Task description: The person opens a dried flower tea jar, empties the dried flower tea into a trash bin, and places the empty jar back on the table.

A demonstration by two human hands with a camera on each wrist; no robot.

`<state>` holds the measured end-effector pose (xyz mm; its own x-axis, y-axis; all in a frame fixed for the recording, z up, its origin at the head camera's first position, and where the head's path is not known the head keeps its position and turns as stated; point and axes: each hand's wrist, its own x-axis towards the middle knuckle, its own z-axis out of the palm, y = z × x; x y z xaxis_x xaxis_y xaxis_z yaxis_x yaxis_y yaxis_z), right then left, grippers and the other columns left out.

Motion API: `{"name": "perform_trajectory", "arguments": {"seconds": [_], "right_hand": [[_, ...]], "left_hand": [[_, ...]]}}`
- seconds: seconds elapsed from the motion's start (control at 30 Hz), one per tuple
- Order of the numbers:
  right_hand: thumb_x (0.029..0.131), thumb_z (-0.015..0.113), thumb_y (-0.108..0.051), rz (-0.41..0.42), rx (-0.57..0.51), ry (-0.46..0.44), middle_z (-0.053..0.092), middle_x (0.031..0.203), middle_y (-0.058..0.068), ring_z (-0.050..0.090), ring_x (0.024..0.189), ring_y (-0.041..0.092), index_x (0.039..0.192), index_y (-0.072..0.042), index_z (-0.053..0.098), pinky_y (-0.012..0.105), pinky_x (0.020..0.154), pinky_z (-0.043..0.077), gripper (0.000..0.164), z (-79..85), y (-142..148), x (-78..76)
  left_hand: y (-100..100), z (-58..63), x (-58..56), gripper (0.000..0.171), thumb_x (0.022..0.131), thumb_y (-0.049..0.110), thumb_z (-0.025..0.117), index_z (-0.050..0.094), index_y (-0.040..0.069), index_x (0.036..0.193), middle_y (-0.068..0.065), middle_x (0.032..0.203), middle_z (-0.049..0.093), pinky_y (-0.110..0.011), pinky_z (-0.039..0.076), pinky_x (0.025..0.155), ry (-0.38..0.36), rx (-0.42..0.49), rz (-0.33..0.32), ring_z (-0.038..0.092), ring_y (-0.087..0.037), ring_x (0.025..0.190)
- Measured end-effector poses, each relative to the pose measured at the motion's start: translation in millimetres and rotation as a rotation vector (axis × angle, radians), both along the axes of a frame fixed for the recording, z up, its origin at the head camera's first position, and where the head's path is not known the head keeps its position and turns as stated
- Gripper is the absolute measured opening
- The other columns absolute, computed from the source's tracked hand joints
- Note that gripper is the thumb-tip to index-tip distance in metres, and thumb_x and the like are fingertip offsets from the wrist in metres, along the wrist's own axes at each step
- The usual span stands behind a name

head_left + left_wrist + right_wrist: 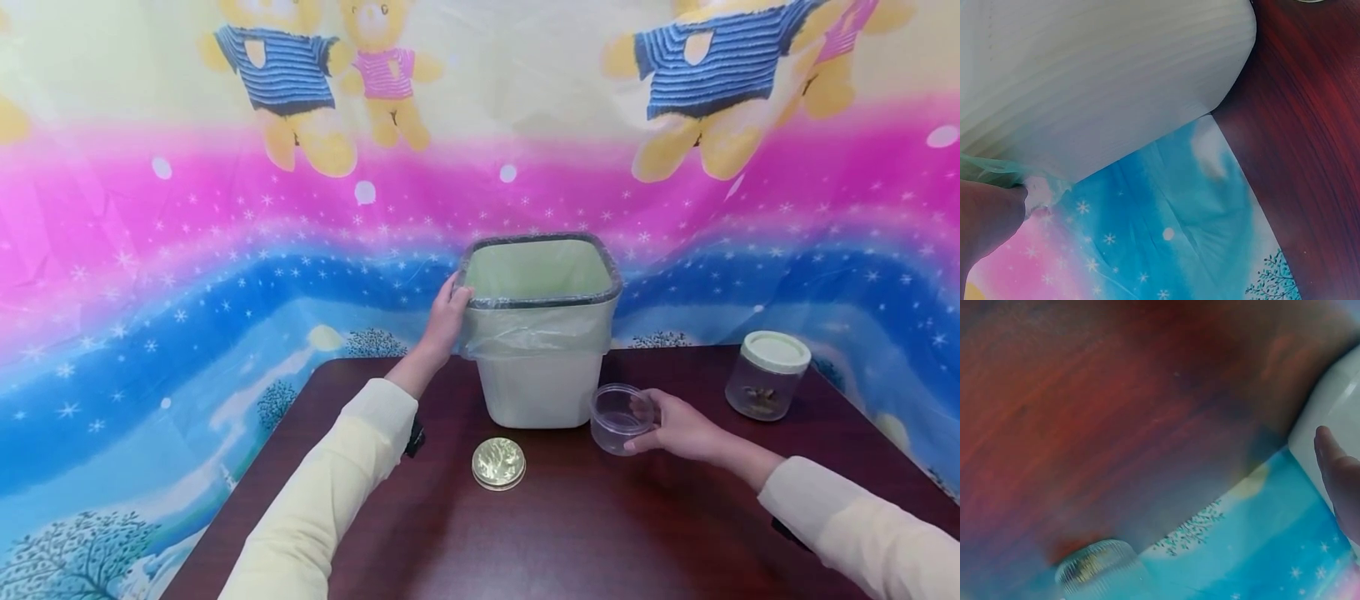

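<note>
A pale trash bin [543,375] with a grey rim and a clear plastic bag folded over its top stands on the table. My left hand [447,317] grips its left side just below the rim. In the left wrist view, the thumb [991,215] lies by the bag's edge. My right hand [686,427] holds a clear, lidless plastic jar [621,423] by its right side, near the bin's lower right corner. In front of the bin lies a round gold lid [498,463]. The right wrist view shows fingers [1335,462] beside the bin, but no held jar.
A clear jar with a pale green lid [768,375] stands at the back right, with small brown pieces inside. Behind the dark wooden table [600,533] hangs a colourful cloth [405,208] printed with bears and snowflakes.
</note>
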<state>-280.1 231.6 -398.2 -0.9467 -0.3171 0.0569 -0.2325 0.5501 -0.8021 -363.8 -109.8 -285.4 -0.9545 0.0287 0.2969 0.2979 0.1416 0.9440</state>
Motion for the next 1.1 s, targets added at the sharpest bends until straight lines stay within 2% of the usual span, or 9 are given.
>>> {"name": "perform_trajectory", "arguments": {"seconds": [0.17,0.43,0.7,0.83,1.1], "right_hand": [[0.072,0.086,-0.015,-0.01,0.014,-0.016,0.049,0.13,0.035,0.049,0.12,0.046,0.131,0.018,0.038,0.05,0.095,0.045,0.082,-9.8,2.8,1.2],[0.072,0.085,-0.012,-0.02,-0.009,-0.04,0.049,0.13,0.036,0.048,0.119,0.047,0.131,0.019,0.037,0.052,0.097,0.043,0.082,-18.3,6.8,0.0],[0.071,0.085,-0.012,-0.031,0.008,-0.041,0.051,0.128,0.034,0.049,0.119,0.046,0.13,0.019,0.039,0.051,0.097,0.043,0.081,-26.0,10.9,-0.8],[0.07,0.085,-0.013,-0.031,0.016,-0.04,0.051,0.128,0.034,0.05,0.118,0.046,0.13,0.018,0.039,0.051,0.097,0.043,0.081,-29.1,12.6,-0.7],[0.072,0.084,-0.012,-0.029,0.028,-0.049,0.05,0.128,0.035,0.05,0.118,0.047,0.13,0.019,0.038,0.052,0.096,0.043,0.081,-30.3,14.6,-0.5]], "left_hand": [[0.8,0.1,-0.1,0.07,0.092,0.033,0.046,0.025,0.011,0.155,-0.014,0.154,0.031,-0.049,0.03,0.108,-0.002,-0.006,0.008,0.032,-0.03,0.137],[0.7,-0.8,-0.9,0.065,0.094,0.028,0.046,0.028,0.009,0.153,-0.017,0.147,0.04,-0.049,0.034,0.105,0.014,0.029,-0.008,0.041,-0.031,0.127],[0.8,-0.5,-0.1,0.066,0.093,0.029,0.047,0.028,0.009,0.153,-0.017,0.148,0.039,-0.049,0.033,0.106,0.015,0.025,-0.008,0.04,-0.031,0.129],[0.9,-0.6,-0.1,0.066,0.094,0.028,0.047,0.028,0.008,0.153,-0.017,0.148,0.038,-0.048,0.032,0.107,0.019,0.023,-0.004,0.039,-0.031,0.13],[0.9,-0.4,-0.4,0.066,0.093,0.029,0.047,0.029,0.009,0.153,-0.017,0.142,0.044,-0.049,0.036,0.103,0.024,0.028,-0.009,0.045,-0.031,0.122]]}}
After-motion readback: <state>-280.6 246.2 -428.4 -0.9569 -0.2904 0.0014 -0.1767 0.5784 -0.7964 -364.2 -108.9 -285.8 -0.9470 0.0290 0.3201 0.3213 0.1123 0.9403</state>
